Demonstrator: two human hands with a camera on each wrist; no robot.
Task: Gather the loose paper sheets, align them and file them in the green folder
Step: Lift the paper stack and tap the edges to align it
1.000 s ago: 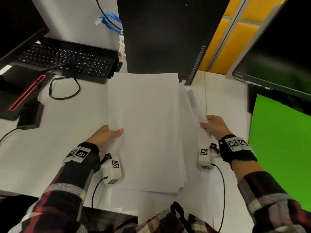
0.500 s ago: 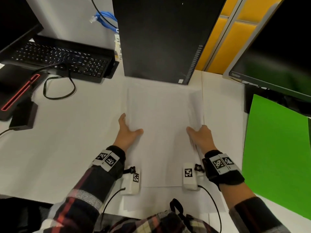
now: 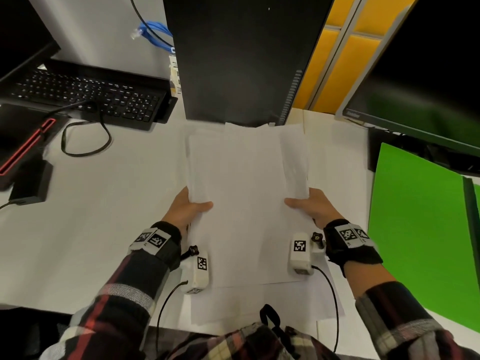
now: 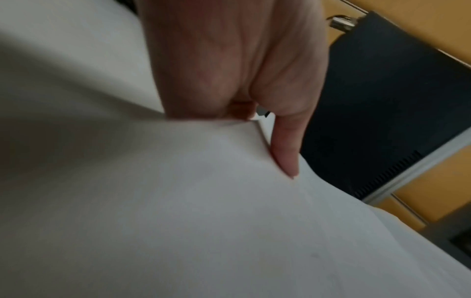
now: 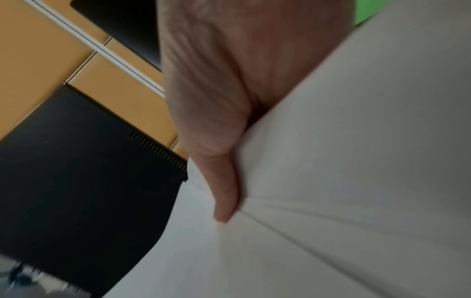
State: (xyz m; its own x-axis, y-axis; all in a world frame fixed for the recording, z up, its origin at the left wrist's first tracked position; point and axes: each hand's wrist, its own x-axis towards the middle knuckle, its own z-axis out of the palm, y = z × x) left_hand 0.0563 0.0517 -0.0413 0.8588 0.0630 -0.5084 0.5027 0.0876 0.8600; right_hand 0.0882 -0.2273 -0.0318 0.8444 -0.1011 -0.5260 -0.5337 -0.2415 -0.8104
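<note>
On my white table (image 3: 91,216), a black computer tower (image 3: 244,55) stands at twelve o'clock and the green folder (image 3: 415,229) lies flat at three o'clock. Dead centre, I hold the paper sheets (image 3: 246,203), edges uneven. My left hand (image 3: 185,211) pinches their nine o'clock edge, thumb on top; my right hand (image 3: 313,209) pinches the three o'clock edge likewise.

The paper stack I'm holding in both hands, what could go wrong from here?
The paper stack is uneven at its far end, so sheets may slip out as the left hand and right hand shift it. The thumbs already crease it and could crumple it. Another sheet on the desk may get missed before filing in the green folder.
</note>
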